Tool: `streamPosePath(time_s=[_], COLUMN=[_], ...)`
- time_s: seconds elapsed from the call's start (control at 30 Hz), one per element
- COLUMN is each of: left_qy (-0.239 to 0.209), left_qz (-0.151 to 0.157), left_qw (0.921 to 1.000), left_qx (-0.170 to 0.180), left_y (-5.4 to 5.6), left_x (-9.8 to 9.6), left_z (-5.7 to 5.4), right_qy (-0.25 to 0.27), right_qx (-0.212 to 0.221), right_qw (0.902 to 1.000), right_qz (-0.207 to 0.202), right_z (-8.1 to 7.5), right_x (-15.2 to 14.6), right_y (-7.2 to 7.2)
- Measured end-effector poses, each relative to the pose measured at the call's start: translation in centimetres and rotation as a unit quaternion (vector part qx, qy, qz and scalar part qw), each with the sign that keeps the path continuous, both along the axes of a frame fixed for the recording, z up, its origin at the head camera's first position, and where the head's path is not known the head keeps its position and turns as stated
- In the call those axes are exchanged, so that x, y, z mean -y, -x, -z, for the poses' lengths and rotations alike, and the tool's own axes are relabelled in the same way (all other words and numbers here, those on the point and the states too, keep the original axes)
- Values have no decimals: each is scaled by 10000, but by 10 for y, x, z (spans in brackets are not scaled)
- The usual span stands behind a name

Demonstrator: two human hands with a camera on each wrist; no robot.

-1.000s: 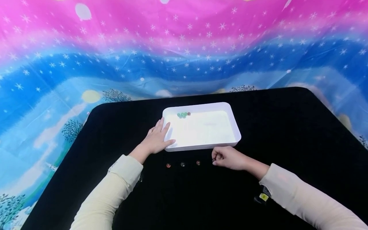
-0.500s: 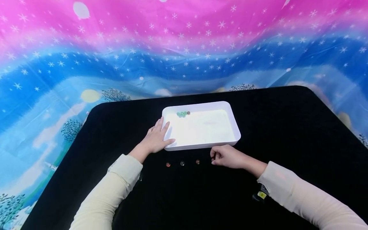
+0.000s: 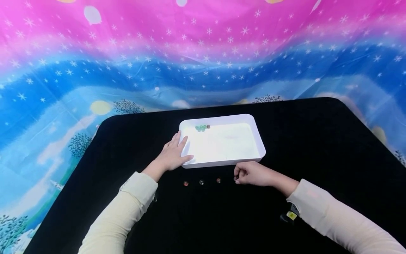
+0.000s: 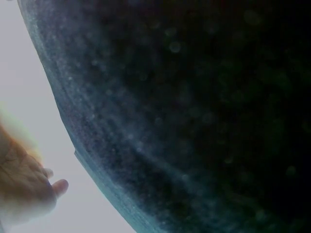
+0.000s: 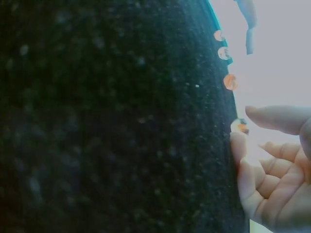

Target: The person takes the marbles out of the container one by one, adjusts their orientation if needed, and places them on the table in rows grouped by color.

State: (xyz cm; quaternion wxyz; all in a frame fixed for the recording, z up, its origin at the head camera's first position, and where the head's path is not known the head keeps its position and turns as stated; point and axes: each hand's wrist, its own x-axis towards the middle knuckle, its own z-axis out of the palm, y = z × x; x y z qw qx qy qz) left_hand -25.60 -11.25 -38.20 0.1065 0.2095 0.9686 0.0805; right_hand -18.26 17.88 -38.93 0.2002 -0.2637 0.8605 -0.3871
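My left hand (image 3: 172, 155) lies with spread fingers over the left rim of a white tray (image 3: 222, 163), its thumb reaching over the front left corner. Just in front of the tray, my right hand (image 3: 253, 173) has curled fingers and holds a glass marble (image 5: 240, 127) at its fingertips, low over the black cloth. Orange shows inside that marble in the right wrist view. To its left, in a row, lie an orange marble (image 3: 218, 180), a clear marble (image 3: 201, 182) and another orange marble (image 3: 185, 183).
Several green marbles (image 3: 200, 128) and one brown marble (image 3: 208, 126) sit together at the tray's back left. Black cloth (image 3: 203, 222) covers the table, and a pink and blue patterned curtain (image 3: 203, 70) hangs behind it. The left wrist view is mostly dark cloth.
Both hands, the tray and the marbles stay in practically the same places. Only the head view shifts slightly up and down.
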Motion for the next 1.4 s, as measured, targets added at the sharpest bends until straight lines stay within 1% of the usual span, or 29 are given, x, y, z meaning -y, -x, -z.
streamPosePath(time_s=[0.13,0.23,0.27,0.37,0.47,0.5,0.57,0.7,0.83,1.0,1.23,1.4], left_qy=[8,23,28,29,23,21,37,46,1,-15,-16,-32], left_qz=[13,15,13,8,12,14,17,37,44,38,39,32], left_qw=[10000,10000,10000,10000,10000,10000,10000,10000,10000,10000,10000,10000], left_qx=[-14,-23,-21,-16,-7,-7,-16,-39,-24,1,19,67], left_y=[0,0,0,0,0,0,0,1,1,1,1,2], left_x=[0,0,0,0,0,1,1,1,2,1,1,2], left_z=[1,1,1,1,1,1,1,2,2,2,2,2], right_qy=[2,165,258,404,302,257,253,409,550,793,1209,1414], right_qx=[265,326,274,220,146,189,204,409,584,743,917,866], right_qw=[9996,9993,9991,9985,9992,9994,9994,9981,9966,9941,9881,9850], right_qz=[11,-99,-202,-296,-213,-142,-136,-215,-211,-62,261,473], right_z=[-4,-5,-6,-11,-16,-18,-21,-26,-30,-32,-37,-45], right_x=[-3,-6,-7,-10,-10,-10,-10,-8,-5,-2,2,7], right_y=[0,1,1,1,0,1,2,4,7,12,24,34])
